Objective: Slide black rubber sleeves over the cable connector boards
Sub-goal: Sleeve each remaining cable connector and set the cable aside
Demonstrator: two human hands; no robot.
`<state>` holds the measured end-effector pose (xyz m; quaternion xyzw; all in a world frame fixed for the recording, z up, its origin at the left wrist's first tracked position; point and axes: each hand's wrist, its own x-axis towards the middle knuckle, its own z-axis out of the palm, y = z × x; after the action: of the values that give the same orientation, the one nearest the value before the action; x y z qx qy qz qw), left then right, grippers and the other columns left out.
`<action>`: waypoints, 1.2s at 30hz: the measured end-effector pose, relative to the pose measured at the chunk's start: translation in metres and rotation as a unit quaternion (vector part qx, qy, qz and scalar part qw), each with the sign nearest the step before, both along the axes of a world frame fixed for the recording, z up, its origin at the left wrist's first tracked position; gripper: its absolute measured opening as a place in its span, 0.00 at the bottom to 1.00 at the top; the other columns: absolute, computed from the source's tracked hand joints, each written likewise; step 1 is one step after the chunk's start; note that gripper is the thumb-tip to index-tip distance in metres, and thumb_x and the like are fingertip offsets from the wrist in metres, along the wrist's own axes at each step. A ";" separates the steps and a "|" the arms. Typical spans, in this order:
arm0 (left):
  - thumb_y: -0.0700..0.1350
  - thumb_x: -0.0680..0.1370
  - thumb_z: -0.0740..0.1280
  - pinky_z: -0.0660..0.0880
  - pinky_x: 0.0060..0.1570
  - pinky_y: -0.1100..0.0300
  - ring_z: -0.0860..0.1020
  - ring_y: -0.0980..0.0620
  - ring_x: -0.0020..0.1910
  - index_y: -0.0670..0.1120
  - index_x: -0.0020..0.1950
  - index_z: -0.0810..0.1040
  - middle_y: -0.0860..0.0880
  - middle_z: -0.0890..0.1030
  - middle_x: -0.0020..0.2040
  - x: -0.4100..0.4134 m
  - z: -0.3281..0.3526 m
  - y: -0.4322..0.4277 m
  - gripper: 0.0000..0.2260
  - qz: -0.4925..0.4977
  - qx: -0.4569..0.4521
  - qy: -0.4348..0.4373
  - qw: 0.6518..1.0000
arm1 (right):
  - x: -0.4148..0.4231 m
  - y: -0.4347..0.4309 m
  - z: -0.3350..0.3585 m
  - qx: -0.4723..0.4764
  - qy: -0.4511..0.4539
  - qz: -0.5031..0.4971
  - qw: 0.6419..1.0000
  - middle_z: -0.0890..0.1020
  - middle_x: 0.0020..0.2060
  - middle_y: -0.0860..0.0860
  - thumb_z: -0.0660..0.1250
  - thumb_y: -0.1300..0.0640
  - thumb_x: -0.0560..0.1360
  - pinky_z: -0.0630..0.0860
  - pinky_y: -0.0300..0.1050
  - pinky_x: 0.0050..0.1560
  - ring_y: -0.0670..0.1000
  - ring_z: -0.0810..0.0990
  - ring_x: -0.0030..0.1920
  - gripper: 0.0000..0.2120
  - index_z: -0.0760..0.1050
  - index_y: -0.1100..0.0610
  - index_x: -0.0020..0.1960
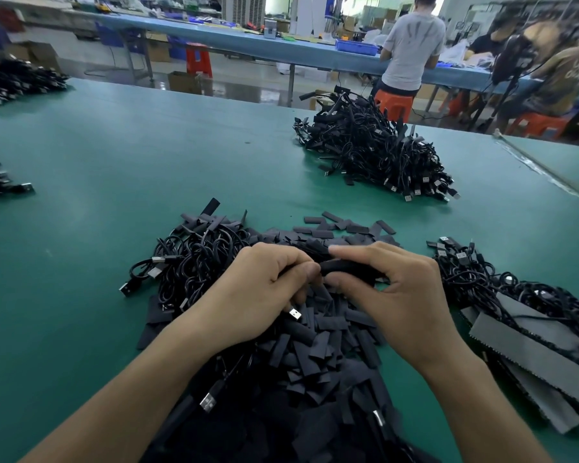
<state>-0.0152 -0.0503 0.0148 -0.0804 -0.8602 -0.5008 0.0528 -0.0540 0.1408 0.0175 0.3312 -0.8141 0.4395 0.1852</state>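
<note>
My left hand (261, 289) pinches the end of a black cable, whose USB plug (295, 314) hangs below its fingers. My right hand (398, 289) grips a black rubber sleeve (346, 267) between thumb and fingers, its left end meeting my left fingertips. The connector board is hidden between the two hands. Both hands hover over a heap of loose black sleeves (315, 339) on the green table (114, 155). A tangle of black cables (194, 259) lies just left of the hands.
A large pile of sleeved cables (375, 152) sits at the far right of the table. More cables (502, 282) and grey strips (528, 345) lie at the right. Smaller cable piles (10, 81) lie at the left edge. People work at a blue bench (281, 48) behind.
</note>
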 end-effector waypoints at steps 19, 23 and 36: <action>0.49 0.81 0.66 0.74 0.32 0.69 0.80 0.59 0.29 0.53 0.42 0.83 0.55 0.83 0.33 -0.001 -0.003 0.001 0.09 0.030 0.036 0.035 0.998 | 0.006 -0.012 0.001 -0.219 -0.174 -0.042 0.959 0.85 0.34 0.51 0.75 0.62 0.71 0.80 0.39 0.39 0.49 0.85 0.35 0.06 0.79 0.54 0.43; 0.61 0.76 0.65 0.76 0.36 0.66 0.80 0.60 0.34 0.58 0.44 0.81 0.59 0.83 0.37 0.002 0.001 -0.001 0.10 0.030 -0.054 0.074 0.995 | 0.006 -0.011 0.008 -0.310 -0.241 -0.043 0.919 0.84 0.32 0.52 0.72 0.64 0.74 0.77 0.37 0.35 0.48 0.81 0.33 0.04 0.78 0.57 0.44; 0.64 0.76 0.59 0.78 0.45 0.48 0.79 0.40 0.40 0.51 0.49 0.83 0.48 0.81 0.35 -0.005 0.022 -0.048 0.21 0.390 -0.167 0.080 0.902 | 0.003 -0.003 0.006 -0.172 -0.323 -0.027 0.930 0.86 0.38 0.53 0.71 0.63 0.75 0.76 0.35 0.35 0.46 0.82 0.35 0.04 0.81 0.54 0.47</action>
<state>-0.0200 -0.0980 0.0367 0.2143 -0.8865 -0.2811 0.2985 -0.0515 0.1376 0.0239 0.1124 -0.7504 0.6510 -0.0219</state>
